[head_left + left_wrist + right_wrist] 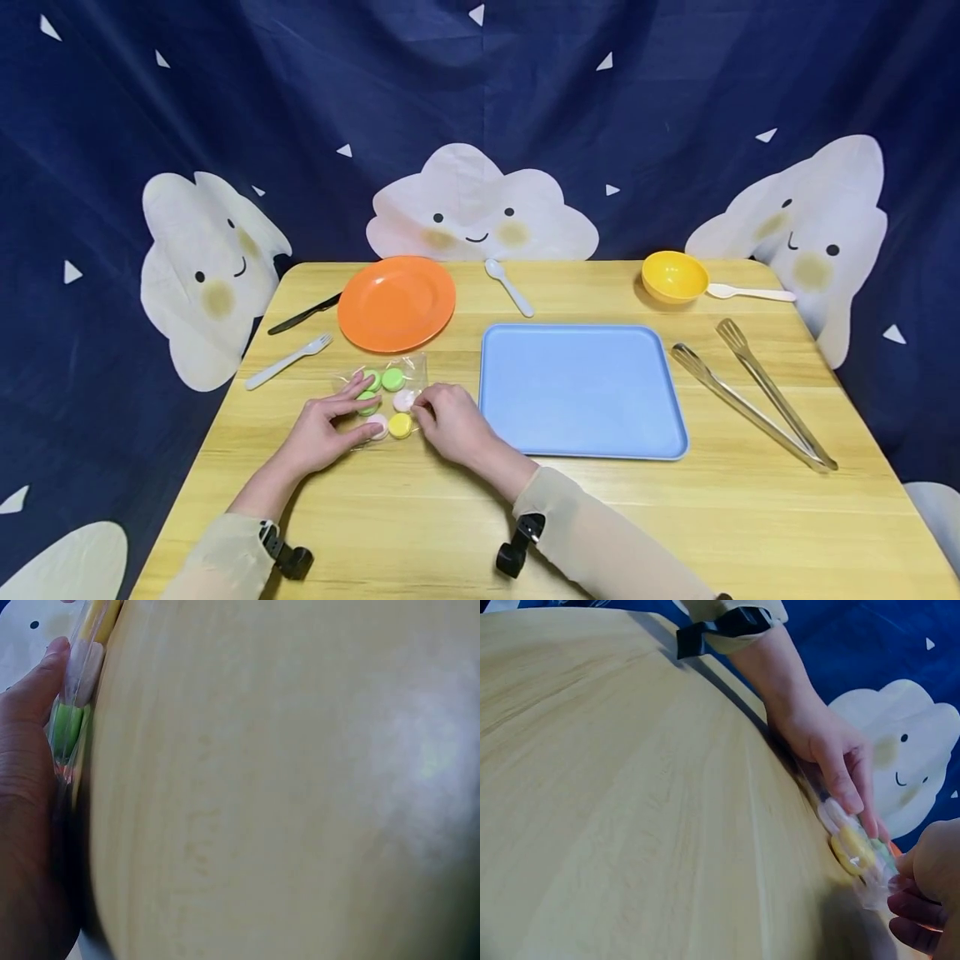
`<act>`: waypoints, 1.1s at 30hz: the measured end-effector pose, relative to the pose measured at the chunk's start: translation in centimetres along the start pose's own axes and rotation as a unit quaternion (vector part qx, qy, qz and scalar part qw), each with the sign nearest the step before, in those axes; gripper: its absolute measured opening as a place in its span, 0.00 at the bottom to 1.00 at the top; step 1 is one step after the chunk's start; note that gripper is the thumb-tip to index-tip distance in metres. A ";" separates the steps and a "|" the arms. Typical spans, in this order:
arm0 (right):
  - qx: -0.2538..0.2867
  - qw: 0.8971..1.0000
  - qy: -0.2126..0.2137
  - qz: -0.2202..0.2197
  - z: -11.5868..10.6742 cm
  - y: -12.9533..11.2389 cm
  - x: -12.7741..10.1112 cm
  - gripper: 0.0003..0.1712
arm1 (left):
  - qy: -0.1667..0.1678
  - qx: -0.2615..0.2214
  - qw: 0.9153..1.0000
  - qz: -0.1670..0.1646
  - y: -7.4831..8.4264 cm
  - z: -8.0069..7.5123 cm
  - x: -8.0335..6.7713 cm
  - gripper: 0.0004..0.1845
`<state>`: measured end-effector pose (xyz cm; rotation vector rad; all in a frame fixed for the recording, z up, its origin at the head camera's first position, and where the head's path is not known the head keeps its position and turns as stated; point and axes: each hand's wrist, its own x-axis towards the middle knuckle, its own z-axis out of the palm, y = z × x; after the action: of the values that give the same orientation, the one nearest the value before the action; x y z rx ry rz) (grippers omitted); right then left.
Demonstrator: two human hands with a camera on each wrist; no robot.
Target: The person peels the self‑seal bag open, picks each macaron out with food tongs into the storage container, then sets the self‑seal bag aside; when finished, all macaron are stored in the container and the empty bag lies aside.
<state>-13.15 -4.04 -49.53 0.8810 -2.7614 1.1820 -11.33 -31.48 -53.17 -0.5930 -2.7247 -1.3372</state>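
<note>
A clear plastic bag [417, 367] of macarons lies on the wooden table at left of centre. Inside show green [393, 379], pale pink [403, 401] and yellow [401, 426] macarons. My left hand [322, 429] presses on the bag's left part, its fingers over the green ones and its thumb at a pink one. At the opposite side, my right hand [453, 423] pinches the bag's edge between thumb and fingers. In the right wrist view, the right hand [928, 889] grips the plastic close by the yellow macaron [852, 851].
Behind the bag stands an orange plate [396, 303], with a black knife [303, 315] and white fork [288, 362] at its left. A blue tray [581, 392] lies right of the bag. Farther right are metal tongs [750, 400], a yellow bowl [675, 277] and white spoons [510, 288].
</note>
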 end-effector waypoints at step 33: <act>0.041 0.998 -0.002 0.054 -0.9 1.2 1.5 0.05 | 0.017 -0.002 1.000 0.013 0.0 0.1 -0.1 0.24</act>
<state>-15.13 -3.52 -49.35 0.7482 -2.8158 1.3203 -11.20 -31.43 -53.29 -0.5985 -2.6786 -1.3360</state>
